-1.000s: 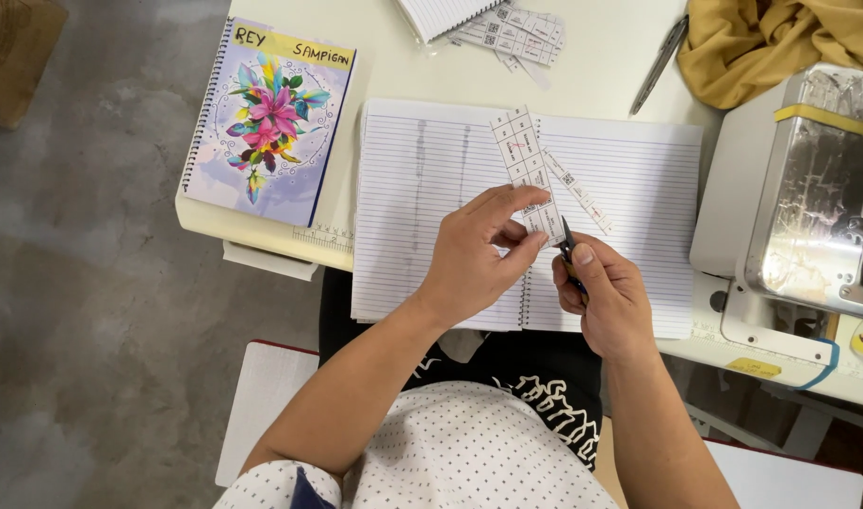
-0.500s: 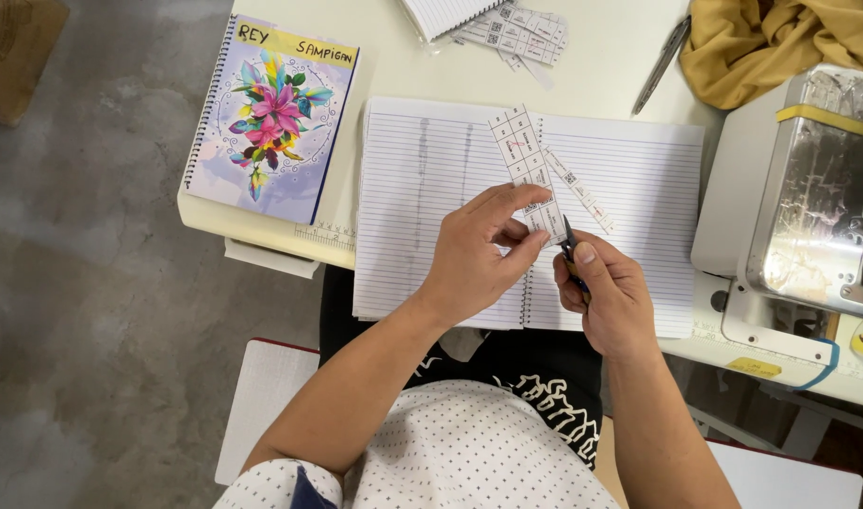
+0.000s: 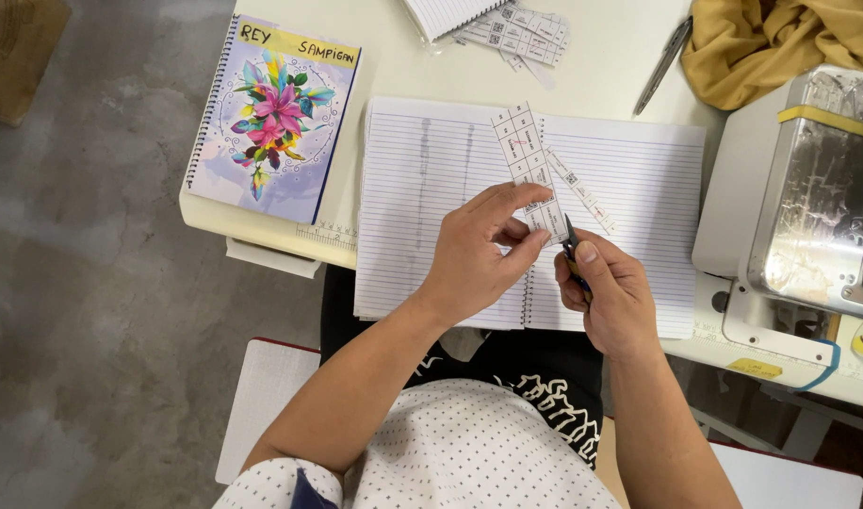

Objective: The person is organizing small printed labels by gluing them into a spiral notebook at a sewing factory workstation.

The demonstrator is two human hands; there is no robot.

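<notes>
From the head camera, looking straight down, the left hand [image 3: 479,250] pinches a long printed paper strip [image 3: 529,165] near its lower end, thumb and forefinger closed on it so that the strip stands up off the open lined notebook [image 3: 422,207] and its edge is presented to the other hand. The right hand [image 3: 606,292] is curled shut around small scissors [image 3: 570,247], whose dark tips point up at the strip's right edge, just beside the left fingertips; whether the blades are open or closed is too small to tell. Held this way, the strip seems steadied close to the cut, so the paper stays taut and the blades can follow its printed divisions. A narrow sliver [image 3: 582,193] slants away from the strip to the right, lying over the notebook page, probably a piece being trimmed off; I cannot tell if it is already free. The notebook lies flat under both hands as a work surface on the pale table [image 3: 394,66]. Well apart are a flowered spiral book [image 3: 273,118] at left, more printed slips [image 3: 521,28] at the top, a pen [image 3: 662,64], yellow cloth [image 3: 780,42], and a sewing machine [image 3: 808,198] at right.
</notes>
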